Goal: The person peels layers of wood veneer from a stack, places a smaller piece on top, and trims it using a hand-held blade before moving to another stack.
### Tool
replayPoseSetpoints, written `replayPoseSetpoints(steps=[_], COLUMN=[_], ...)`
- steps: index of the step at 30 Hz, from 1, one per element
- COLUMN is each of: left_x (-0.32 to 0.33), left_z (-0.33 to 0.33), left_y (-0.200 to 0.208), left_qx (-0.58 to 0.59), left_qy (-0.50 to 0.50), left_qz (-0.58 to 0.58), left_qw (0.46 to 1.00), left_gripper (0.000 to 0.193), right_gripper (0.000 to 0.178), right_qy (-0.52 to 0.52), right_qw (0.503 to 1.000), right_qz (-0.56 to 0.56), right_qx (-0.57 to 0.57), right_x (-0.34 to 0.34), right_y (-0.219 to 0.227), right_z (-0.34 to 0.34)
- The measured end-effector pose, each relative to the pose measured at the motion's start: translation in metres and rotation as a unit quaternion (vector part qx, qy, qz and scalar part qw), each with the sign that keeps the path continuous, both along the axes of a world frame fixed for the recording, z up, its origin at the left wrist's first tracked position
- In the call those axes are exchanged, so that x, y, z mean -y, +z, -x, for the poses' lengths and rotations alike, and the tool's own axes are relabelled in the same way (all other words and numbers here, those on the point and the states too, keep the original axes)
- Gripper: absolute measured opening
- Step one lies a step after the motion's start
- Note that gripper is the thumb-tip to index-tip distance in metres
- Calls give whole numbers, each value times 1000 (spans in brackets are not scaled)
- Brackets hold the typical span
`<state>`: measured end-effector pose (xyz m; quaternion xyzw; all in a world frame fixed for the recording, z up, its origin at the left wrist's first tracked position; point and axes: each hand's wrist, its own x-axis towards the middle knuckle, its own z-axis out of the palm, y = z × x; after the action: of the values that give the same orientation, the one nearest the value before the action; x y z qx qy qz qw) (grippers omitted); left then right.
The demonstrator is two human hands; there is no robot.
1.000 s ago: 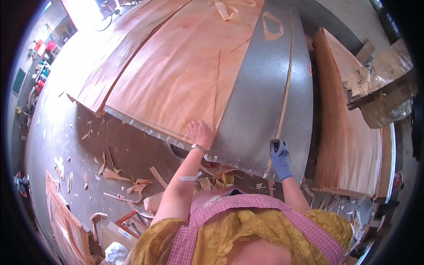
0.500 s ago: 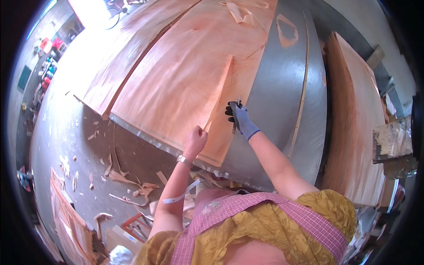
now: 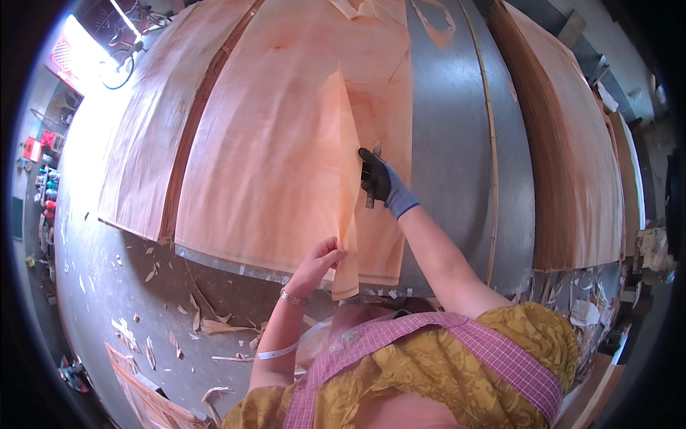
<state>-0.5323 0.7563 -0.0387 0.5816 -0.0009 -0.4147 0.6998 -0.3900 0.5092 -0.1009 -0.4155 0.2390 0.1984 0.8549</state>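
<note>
Now a tapered orange veneer strip (image 3: pixel 349 187) is lifted further, left hand (image 3: pixel 319 265) pinching. At one o'clock, a metal tool (image 3: pixel 369 201) is held, right hand (image 3: pixel 383 180) clenched.

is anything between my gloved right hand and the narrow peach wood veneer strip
Nothing visible does. Your right hand in its blue and black glove, holding a slim metal tool, is just right of the narrow peach wood veneer strip; whether they touch isn't clear.

Two grips (image 3: pixel 319 266) (image 3: pixel 384 183) (one gloved), one tool (image 3: pixel 369 201), one pole (image 3: pixel 491 136)
</note>
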Motion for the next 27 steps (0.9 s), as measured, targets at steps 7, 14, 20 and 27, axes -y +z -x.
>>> replayPoseSetpoints(steps=[7, 14, 20, 27], left_x=[0, 68, 145, 194], left_z=[-14, -82, -171, -222], left_y=[-1, 2, -59, -86], left_qx=[-2, 360, 544, 566], left_qy=[-59, -49, -15, -32], left_qz=[-79, -408, -449, -437], left_qw=[995, 838, 708, 698], left_gripper=[25, 47, 65, 65], right_gripper=[22, 23, 27, 49], right_qy=[-86, -92, -89, -82], right_qw=[984, 861, 938, 919], right_qz=[109, 466, 319, 372], right_qx=[111, 181, 100, 98], right_x=[20, 73, 91, 136], right_y=[36, 6, 7, 15], right_z=[5, 11, -18, -76])
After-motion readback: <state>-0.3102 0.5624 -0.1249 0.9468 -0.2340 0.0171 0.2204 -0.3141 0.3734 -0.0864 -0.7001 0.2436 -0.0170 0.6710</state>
